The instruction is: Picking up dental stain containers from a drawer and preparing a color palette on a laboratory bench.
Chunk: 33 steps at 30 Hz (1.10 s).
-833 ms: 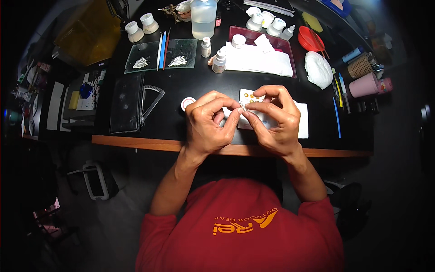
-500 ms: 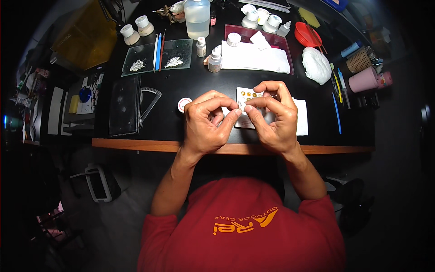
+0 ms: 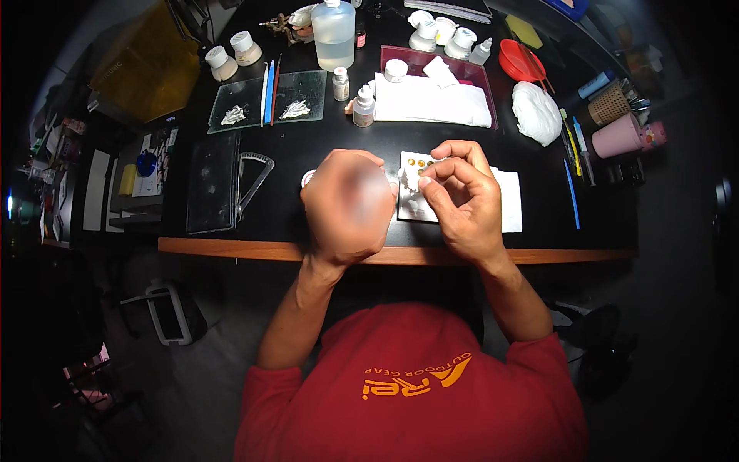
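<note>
My right hand (image 3: 464, 189) is closed in a pinch, thumb against fingertip. Whatever sits between those fingers is too small to name. It hovers over the right part of a small white plate (image 3: 414, 206) that bears several round amber dots (image 3: 412, 162). To the left of this plate is my left hand (image 3: 346, 208), apart from the right one. A smear covers its fingers, so their hold cannot be read. Behind the left hand a small round white-and-red piece (image 3: 308, 178) shows only in part. A white sheet (image 3: 510, 202) lies beside my right hand.
Glass plates with white bits (image 3: 295, 110) and thin sticks (image 3: 269, 91) lie at the back left. Beyond my hands stand a dropper bottle (image 3: 363, 108), a large bottle (image 3: 334, 37) and a maroon tray (image 3: 493, 92) with folded white paper (image 3: 435, 100). A wad of white cloth (image 3: 536, 113) sits right.
My left hand has drawn back left and turned, parting from the right hand, which it met at the fingertips before. The right hand stays nearly in place, its pinch held.
</note>
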{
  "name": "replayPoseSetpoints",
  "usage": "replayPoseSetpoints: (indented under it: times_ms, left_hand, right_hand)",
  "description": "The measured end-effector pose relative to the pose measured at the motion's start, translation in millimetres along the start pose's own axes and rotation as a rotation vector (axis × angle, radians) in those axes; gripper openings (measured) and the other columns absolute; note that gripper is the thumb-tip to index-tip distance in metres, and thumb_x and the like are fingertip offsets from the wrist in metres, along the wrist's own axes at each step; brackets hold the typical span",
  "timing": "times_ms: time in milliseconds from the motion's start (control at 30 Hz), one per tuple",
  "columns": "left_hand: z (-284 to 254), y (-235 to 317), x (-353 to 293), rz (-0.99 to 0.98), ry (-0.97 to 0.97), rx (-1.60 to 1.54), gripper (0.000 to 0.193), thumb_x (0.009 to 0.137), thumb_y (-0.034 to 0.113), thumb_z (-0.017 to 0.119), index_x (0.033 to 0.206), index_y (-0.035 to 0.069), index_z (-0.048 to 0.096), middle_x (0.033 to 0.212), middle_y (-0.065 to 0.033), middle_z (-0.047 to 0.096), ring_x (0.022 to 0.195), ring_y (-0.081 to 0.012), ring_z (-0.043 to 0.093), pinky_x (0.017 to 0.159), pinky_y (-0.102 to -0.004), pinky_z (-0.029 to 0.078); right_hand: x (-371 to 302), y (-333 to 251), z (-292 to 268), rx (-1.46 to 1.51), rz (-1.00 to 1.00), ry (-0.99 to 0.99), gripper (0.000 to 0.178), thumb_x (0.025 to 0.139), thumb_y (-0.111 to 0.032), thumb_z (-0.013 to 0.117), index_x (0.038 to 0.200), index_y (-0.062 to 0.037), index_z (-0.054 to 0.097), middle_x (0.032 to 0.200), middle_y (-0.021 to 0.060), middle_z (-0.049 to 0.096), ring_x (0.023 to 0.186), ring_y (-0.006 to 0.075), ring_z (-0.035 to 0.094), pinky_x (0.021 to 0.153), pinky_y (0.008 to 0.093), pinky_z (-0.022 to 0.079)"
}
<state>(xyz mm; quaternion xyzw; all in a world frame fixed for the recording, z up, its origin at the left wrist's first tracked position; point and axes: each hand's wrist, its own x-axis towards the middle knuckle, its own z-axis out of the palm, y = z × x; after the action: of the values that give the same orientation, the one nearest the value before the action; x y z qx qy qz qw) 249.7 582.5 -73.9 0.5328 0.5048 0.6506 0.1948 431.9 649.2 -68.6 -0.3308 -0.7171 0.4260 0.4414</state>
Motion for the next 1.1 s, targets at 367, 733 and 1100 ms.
replayPoseSetpoints:
  times_ms: [367,733,1100]
  left_hand:
    - [-2,-3,-3,0.165,-0.098,0.156,0.028,0.081,0.004,0.088,0.109,0.006,0.084,0.097,-0.0064,0.07,0.068,-0.0079,0.062,0.056,-0.0243,0.047]
    - [0,-2,1,0.193,-0.057,0.178,0.009,0.084,0.003,0.086,0.092,0.005,0.083,0.083,-0.0068,0.077,0.071,-0.0192,0.066,0.062,-0.0304,0.05]
    - [2,-5,1,0.231,0.011,0.117,0.01,0.085,0.002,0.086,0.094,0.005,0.083,0.083,-0.0059,0.078,0.067,-0.0145,0.061,0.057,-0.0277,0.046]
  right_hand:
    - [-1,-3,8,0.141,-0.122,-0.007,0.005,0.092,0.001,0.077,0.096,-0.002,0.076,0.117,0.0069,0.052,0.092,0.0097,0.054,0.069,0.0244,0.046]
    - [-7,-9,12,-0.078,-0.193,0.118,0.009,0.09,0.001,0.081,0.098,-0.0019,0.078,0.106,0.0056,0.059,0.089,0.0097,0.058,0.069,0.0242,0.046]
    - [-14,-17,27,0.03,-0.08,0.168,0.015,0.092,-0.003,0.083,0.107,-0.0036,0.082,0.098,0.0061,0.072,0.078,0.0066,0.063,0.059,0.0223,0.047]
